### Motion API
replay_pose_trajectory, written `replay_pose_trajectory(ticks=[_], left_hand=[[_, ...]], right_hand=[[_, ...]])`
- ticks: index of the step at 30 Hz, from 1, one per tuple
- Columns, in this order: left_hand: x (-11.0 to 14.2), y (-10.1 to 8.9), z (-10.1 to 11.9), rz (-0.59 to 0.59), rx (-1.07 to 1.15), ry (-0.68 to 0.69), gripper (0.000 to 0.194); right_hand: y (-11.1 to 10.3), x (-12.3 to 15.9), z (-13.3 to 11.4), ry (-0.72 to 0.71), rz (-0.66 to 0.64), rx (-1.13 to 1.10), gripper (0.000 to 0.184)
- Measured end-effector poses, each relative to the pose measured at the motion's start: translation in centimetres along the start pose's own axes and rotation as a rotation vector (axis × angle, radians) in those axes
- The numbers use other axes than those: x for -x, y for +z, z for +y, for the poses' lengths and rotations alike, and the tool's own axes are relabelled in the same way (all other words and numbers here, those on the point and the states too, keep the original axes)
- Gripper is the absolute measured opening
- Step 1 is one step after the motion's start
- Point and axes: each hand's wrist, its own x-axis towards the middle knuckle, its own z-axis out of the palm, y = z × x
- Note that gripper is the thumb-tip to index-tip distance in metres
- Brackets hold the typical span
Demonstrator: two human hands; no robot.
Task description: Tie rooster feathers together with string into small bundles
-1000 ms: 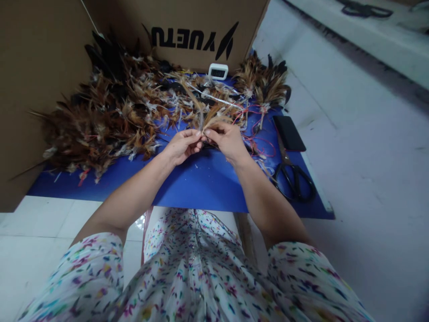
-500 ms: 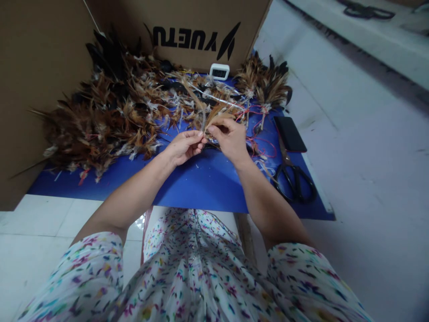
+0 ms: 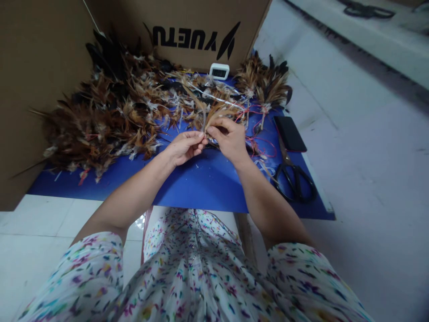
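My left hand (image 3: 189,145) pinches the base of a pale feather (image 3: 204,117) between thumb and forefinger, its tip pointing up and away from me. Close against it, my right hand (image 3: 229,136) is closed on a tan feather (image 3: 214,115) that fans out above the fingers. The fingertips of both hands nearly touch, and the quill ends are mostly hidden by them. Beyond the hands, loose brown and white feathers (image 3: 167,96) lie over the blue table (image 3: 201,183). Red string (image 3: 268,145) trails to the right of my right hand.
A big heap of brown feathers (image 3: 110,112) covers the left side. Feather bunches (image 3: 264,85) lie at the back right. A white digital clock (image 3: 219,71) stands before the cardboard box (image 3: 187,13). A black phone (image 3: 291,134) and black-handled scissors (image 3: 295,181) lie at the right edge.
The tan feather at my right fingertips has shifted slightly and shows more spread out. Both hands stay almost in the same place.
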Motion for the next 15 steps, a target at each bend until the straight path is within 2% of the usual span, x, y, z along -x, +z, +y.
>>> replay_pose_trajectory(ticks=[10, 15], left_hand=[[0.12, 0.04, 0.10, -0.013, -0.003, 0.003, 0.018], [0.15, 0.02, 0.15, -0.003, -0.030, 0.020, 0.021]], right_hand=[[-0.13, -0.03, 0.32, -0.037, -0.048, -0.024, 0.010], [-0.13, -0.03, 0.37, 0.005, -0.072, -0.012, 0.006]])
